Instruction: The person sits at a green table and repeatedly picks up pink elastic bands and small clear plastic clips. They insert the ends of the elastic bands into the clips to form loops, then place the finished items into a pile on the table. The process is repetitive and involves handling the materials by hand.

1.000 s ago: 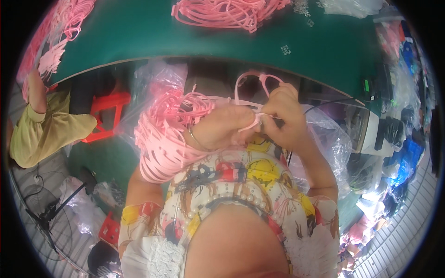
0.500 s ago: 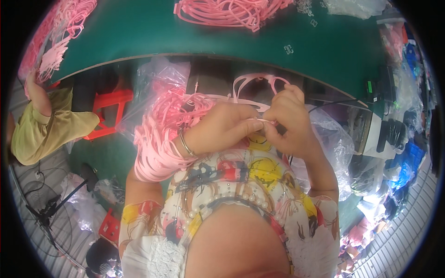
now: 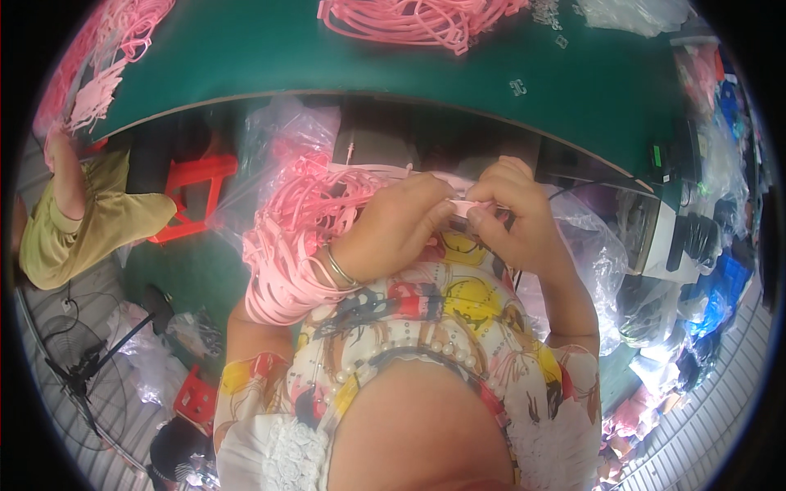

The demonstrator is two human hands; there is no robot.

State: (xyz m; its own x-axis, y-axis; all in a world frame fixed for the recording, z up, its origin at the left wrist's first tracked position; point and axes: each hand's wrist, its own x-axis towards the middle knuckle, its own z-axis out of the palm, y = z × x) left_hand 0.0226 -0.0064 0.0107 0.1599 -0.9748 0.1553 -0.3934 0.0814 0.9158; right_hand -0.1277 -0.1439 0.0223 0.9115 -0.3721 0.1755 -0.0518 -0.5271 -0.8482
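Both of my hands meet in front of my chest, just below the table edge. Between them runs a short flat stretch of pink strap (image 3: 463, 206). My left hand (image 3: 397, 225) pinches its left side between thumb and fingers. On the other side, my right hand (image 3: 517, 217) grips the strap with thumb and bent forefinger. A thick bundle of looped pink straps (image 3: 282, 266) hangs over my left forearm, beside a metal bangle (image 3: 340, 268) at the wrist. The rest of the held strap is mostly hidden behind my hands.
On the green table (image 3: 246, 53) lie a heap of pink straps (image 3: 426, 20), small clear plastic clips (image 3: 517, 87) and a clear bag (image 3: 634, 15). A co-worker's arm (image 3: 70, 184) reaches the table at left. A red stool (image 3: 196, 196) and fan (image 3: 78, 368) stand left.
The loop that rose above my right hand is down out of view. My fingers have shifted along, and a flatter, wider stretch of strap now shows between them.
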